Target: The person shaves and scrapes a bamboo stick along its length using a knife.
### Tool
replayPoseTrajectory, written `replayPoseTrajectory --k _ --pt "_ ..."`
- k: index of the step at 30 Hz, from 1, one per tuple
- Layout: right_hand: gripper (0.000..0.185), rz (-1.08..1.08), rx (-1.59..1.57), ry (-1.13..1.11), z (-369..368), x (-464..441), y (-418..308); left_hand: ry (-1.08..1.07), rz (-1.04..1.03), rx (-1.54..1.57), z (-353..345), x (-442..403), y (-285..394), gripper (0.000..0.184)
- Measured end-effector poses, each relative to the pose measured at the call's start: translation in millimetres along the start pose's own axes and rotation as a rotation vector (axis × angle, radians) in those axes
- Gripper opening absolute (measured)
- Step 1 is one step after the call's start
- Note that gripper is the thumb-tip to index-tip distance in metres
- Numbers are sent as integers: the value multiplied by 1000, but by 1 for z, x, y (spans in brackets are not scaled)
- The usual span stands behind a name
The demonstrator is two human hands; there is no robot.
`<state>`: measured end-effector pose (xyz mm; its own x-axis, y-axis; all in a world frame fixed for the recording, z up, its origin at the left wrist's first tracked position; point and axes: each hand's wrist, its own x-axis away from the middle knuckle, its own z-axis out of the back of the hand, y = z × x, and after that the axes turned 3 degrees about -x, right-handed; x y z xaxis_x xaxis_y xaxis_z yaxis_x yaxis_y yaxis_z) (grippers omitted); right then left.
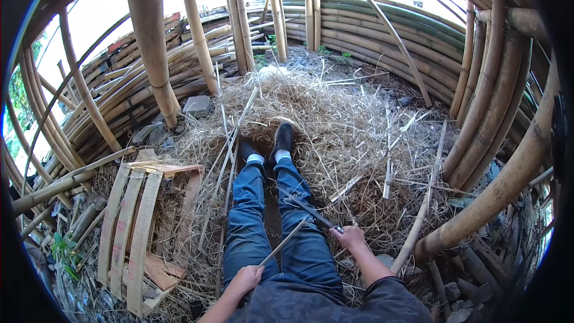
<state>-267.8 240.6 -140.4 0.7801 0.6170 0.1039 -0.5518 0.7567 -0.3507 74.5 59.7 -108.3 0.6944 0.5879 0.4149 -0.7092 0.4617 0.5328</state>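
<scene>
My left hand point(247, 278) is closed around the lower end of a thin bamboo stick point(283, 243), which slants up and to the right above my thighs. In my right hand point(350, 237) is the handle of a long, dark-bladed knife point(314, 211). Its blade points up and left over my right leg, a little apart from the stick's upper end. The exact shape of the blade tip is hard to make out. My legs in jeans point(246, 227) stretch forward, and my dark shoes point(283, 136) rest among the shavings.
Curled bamboo shavings point(335, 125) cover the ground around my legs. A broken wooden crate point(136, 227) lies to the left. Bamboo poles stand upright on both sides, including a thick pole point(149, 42). Stacked bamboo point(388, 42) lines the back. A long pole point(426, 203) lies on the right.
</scene>
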Motion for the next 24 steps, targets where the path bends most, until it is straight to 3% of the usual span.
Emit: replayPoseTrajectory --k 7,9,10,13,15,20,24 --pt "71 -48 -288 83 -26 21 -42 -47 46 -4 10 2 5 49" --pt "70 -46 -582 8 -35 19 -51 -50 65 19 7 -1 2 50" --pt "70 -50 -586 8 -32 22 -56 -75 84 48 6 -5 0 51" --pt "68 25 -593 73 -21 25 -67 -108 114 73 7 -10 -3 55" --pt "62 132 -660 -46 -20 27 -70 -126 129 65 8 -10 0 56" --pt "65 294 -494 -146 -6 33 -82 -96 -113 -35 6 -16 19 53" --pt "69 452 -201 -178 -12 29 -84 -148 -69 -121 3 -22 27 48"
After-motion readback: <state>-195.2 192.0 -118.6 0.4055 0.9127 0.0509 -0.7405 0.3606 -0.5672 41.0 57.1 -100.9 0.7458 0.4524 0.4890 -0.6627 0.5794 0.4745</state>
